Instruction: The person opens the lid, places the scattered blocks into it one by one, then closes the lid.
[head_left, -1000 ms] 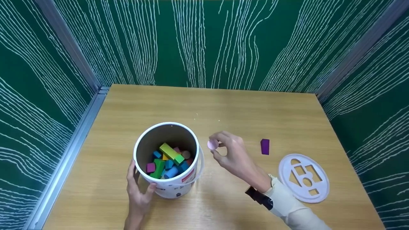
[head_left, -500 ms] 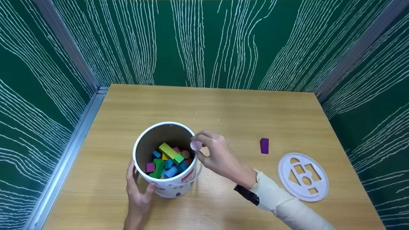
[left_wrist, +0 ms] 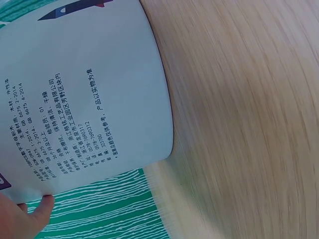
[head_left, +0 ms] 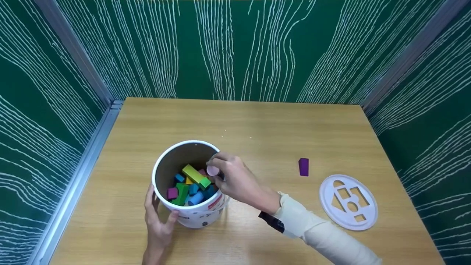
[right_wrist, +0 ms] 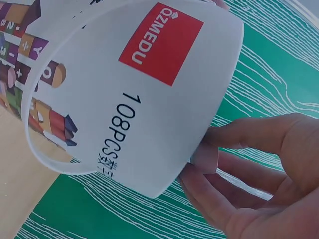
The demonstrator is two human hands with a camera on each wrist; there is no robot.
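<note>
A white bucket (head_left: 197,219) stands on the table, with coloured wooden blocks (head_left: 194,188) heaped inside. My left hand (head_left: 159,229) holds its near left side, thumb below the rim and fingers round the wall. In the left wrist view those fingers (left_wrist: 42,211) lie against the printed bucket wall. Over the right part of the bucket's mouth, my right hand (head_left: 239,183) pinches a pale pink round block (head_left: 212,170) between thumb and fingers. The right wrist view shows the same block (right_wrist: 206,158) at the rim, partly hidden by the bucket.
A purple block (head_left: 304,167) lies on the table (head_left: 265,121) to the right of the bucket. Nearer the right edge rests a white round lid (head_left: 329,208) with shaped cutouts. The bucket's handle (right_wrist: 31,134) hangs down its side. Green patterned walls (head_left: 327,48) enclose the table.
My right hand has moved left with the pale pink block, from beside the bucket to over its mouth. The left hand keeps its hold on the bucket.
</note>
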